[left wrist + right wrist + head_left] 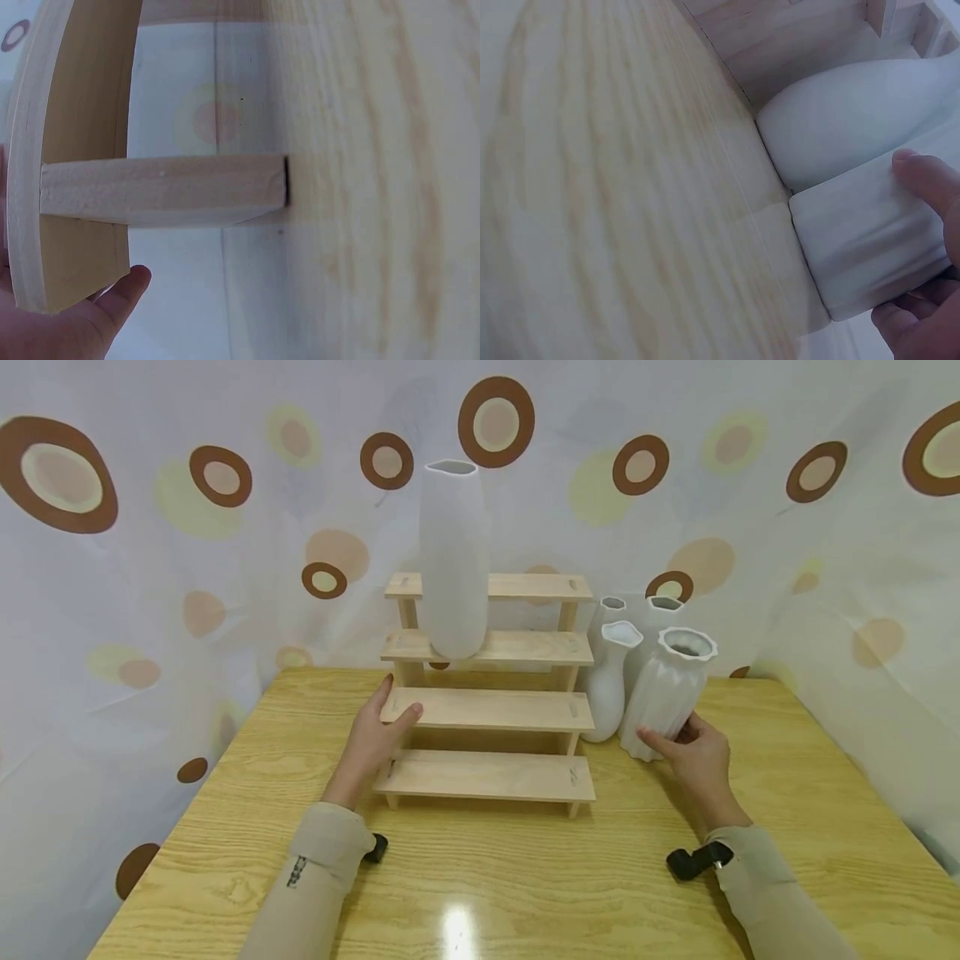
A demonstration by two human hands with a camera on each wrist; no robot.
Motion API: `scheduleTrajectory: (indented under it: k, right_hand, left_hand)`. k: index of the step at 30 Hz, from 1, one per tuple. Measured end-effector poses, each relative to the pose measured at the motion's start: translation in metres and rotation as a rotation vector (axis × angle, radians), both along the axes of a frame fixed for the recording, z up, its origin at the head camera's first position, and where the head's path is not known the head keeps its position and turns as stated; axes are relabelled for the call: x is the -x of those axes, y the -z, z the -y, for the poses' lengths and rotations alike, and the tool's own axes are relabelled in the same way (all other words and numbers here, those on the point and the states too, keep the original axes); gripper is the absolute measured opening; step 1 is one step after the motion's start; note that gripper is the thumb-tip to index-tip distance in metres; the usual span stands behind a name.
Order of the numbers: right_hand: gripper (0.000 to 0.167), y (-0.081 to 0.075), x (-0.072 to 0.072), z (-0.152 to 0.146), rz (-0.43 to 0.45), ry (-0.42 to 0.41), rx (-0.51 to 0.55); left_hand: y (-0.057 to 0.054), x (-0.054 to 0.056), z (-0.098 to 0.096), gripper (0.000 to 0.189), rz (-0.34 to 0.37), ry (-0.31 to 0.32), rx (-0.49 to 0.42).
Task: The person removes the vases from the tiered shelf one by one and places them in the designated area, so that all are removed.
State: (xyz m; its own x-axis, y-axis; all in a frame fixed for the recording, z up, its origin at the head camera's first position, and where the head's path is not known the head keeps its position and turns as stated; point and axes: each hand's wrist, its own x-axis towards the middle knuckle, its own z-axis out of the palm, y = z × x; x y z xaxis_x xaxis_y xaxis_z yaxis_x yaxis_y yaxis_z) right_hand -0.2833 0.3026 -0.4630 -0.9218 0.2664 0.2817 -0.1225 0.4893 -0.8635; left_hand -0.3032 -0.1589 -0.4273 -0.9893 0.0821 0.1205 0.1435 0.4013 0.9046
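My left hand (372, 735) grips the left end of a stepped wooden shelf (487, 708), its thumb over a lower tier. In the left wrist view, the fingers lie round the end of that board (84, 150). With my right hand (697, 760) I hold a white fluted vase (663, 697) low on its body, thumb in front and fingers at its right side. The vase's base meets the table in the right wrist view. A slim-necked white vase (606, 689) stands between it and the shelf. One tall white vase (453, 560) stands upright on the second tier from the top.
Two more white vases, one narrow (611, 604) and one wider (663, 604), stand behind the front pair, partly hidden. The wood-grain table (480, 877) reaches back to a pale curtain (247, 552) with round brown patterns, which also hangs at both sides.
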Motion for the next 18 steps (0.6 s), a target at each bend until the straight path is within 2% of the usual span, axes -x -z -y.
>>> scheduleTrajectory:
  k: [5, 13, 18]
  right_hand:
    - [0.066, -0.0001, 0.0010, -0.0010, 0.006, 0.005, -0.045]
    - [0.061, -0.0013, 0.0028, 0.0009, 0.011, 0.004, -0.037]
    - [0.064, -0.0035, 0.0011, 0.0005, 0.042, 0.009, -0.048]
  left_hand:
    - [-0.0013, -0.0005, -0.0007, 0.090, -0.003, 0.002, 0.008]
    - [-0.0023, -0.0002, -0.0011, 0.089, -0.003, -0.006, 0.019]
    - [-0.0017, 0.0003, -0.0019, 0.089, 0.001, -0.002, 0.013]
